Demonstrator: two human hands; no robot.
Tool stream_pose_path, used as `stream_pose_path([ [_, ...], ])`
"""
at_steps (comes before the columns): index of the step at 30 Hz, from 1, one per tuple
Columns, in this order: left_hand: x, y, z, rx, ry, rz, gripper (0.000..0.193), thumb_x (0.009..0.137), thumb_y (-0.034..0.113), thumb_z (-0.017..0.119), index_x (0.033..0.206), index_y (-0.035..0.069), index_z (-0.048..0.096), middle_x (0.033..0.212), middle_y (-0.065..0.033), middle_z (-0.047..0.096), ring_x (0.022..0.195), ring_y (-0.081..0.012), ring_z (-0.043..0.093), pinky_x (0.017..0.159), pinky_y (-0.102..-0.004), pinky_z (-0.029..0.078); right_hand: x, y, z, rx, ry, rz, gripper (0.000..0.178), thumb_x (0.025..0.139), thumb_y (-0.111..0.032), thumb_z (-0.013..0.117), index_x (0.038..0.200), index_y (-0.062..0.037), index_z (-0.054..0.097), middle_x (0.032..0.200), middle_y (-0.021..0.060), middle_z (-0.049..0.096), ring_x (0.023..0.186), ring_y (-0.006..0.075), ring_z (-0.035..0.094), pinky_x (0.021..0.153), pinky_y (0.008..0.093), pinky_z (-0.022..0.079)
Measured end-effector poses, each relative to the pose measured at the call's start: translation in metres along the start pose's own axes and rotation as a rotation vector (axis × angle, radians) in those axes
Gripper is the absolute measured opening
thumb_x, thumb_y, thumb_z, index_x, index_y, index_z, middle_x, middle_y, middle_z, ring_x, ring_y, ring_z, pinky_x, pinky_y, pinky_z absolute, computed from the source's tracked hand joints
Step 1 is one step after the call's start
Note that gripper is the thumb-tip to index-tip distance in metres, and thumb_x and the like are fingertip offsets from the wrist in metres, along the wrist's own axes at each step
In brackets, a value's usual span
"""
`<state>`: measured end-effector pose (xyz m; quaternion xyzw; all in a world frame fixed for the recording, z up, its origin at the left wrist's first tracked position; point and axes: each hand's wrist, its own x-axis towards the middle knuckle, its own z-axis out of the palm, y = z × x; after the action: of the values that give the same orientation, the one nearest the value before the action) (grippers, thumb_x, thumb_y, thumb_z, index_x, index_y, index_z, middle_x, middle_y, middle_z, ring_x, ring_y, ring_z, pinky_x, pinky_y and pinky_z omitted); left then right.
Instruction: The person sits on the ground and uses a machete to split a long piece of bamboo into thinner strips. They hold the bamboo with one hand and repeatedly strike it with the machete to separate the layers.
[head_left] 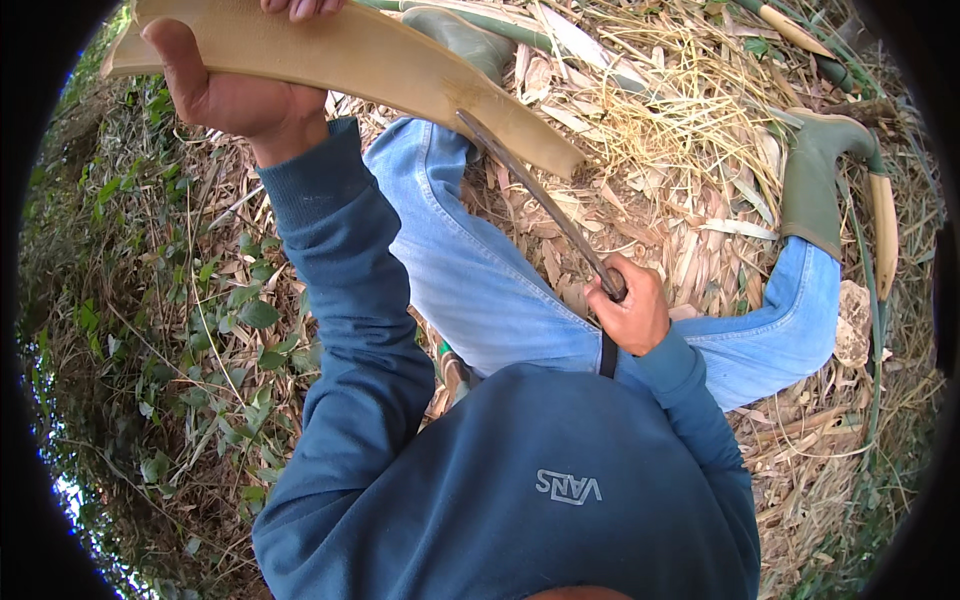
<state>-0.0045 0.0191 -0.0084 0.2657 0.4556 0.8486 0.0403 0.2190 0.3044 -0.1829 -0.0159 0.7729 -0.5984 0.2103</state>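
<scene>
At the upper left, my left hand (245, 98) supports a long, wide, curved tan strip (380, 60), smooth like a bamboo sheath. Its thumb points up past the strip's edge, and most of its fingers are hidden behind the strip. Fingers of another hand (303, 8) show at the top edge, against the strip; whose they are I cannot tell. Above my lap, my right hand (637, 305) is closed around the handle of a long, narrow, dark knife (540, 198). Seen nearly edge-on, the knife slants up and left, its tip overlapping the strip's lower edge.
My legs in blue jeans (480, 270) are spread, with a green rubber boot (818, 180) on the right and another boot (465, 42) partly behind the strip. Straw (670, 125) and dry leaves cover the ground. Leafy plants (255, 310) grow at left; green stalks (877, 340) lie at right.
</scene>
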Motion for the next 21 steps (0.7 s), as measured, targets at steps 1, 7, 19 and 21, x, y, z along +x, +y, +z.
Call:
stream_pose_path([
  [1, -0.002, -0.007, 0.018, 0.08, 0.104, 0.059, 0.046, 0.093, 0.047, 0.057, 0.099, 0.002, 0.049, 0.077, -0.0064, 0.048, 0.066, -0.019, 0.05, 0.064, -0.0336, 0.043, 0.0, -0.004, 0.004, 0.011, -0.003, 0.007, 0.023, 0.079, -0.018, 0.071, 0.08, 0.003, 0.061, 0.055, 0.0181, 0.052, 0.047, 0.0279, 0.053, 0.05, 0.0381, 0.042],
  [7, 0.001, -0.01, 0.039, 0.148, 0.264, 0.125, 0.055, 0.094, 0.057, 0.051, 0.097, 0.003, 0.046, 0.073, -0.005, 0.044, 0.059, -0.0188, 0.047, 0.059, -0.0318, 0.042, 0.016, -0.008, 0.021, 0.078, 0.004, -0.029, 0.027, 0.082, -0.02, 0.072, 0.076, 0.0033, 0.062, 0.053, 0.0144, 0.049, 0.045, 0.0194, 0.046, 0.048, 0.0343, 0.037],
  [19, 0.005, -0.018, 0.028, 0.09, 0.232, 0.105, 0.057, 0.093, 0.058, 0.052, 0.095, 0.002, 0.048, 0.072, -0.0057, 0.045, 0.059, -0.0187, 0.048, 0.06, -0.0315, 0.043, 0.014, -0.004, 0.017, 0.135, 0.061, -0.082, 0.025, 0.082, -0.019, 0.07, 0.074, 0.0036, 0.062, 0.053, 0.0114, 0.045, 0.05, 0.015, 0.042, 0.049, 0.0354, 0.035],
  [21, 0.007, -0.019, 0.04, 0.103, 0.252, 0.091, 0.054, 0.094, 0.056, 0.051, 0.096, 0.002, 0.048, 0.072, -0.0055, 0.045, 0.059, -0.0184, 0.048, 0.061, -0.0306, 0.042, 0.017, -0.005, 0.025, 0.218, 0.118, -0.085, 0.025, 0.082, -0.019, 0.07, 0.074, 0.0032, 0.062, 0.052, 0.0106, 0.046, 0.05, 0.0148, 0.042, 0.049, 0.0353, 0.035],
])
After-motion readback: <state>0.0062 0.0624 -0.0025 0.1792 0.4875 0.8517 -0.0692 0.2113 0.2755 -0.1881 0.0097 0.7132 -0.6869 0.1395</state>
